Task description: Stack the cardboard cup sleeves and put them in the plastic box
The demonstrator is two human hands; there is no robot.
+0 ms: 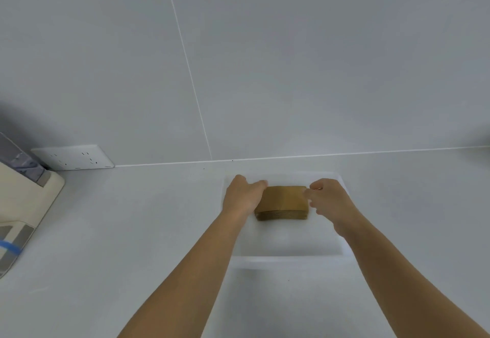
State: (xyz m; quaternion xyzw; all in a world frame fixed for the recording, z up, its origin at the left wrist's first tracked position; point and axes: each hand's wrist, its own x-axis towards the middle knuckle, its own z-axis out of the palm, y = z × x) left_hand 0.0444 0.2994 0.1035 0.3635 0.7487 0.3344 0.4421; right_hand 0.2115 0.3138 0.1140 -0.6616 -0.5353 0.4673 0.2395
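From my head camera, the stack of cardboard sleeves (282, 202) sits inside the plastic box (289, 254), toward its far end. My left hand (242, 196) grips the stack's left end; my right hand (330, 200) pinches its right end, fingers curled.
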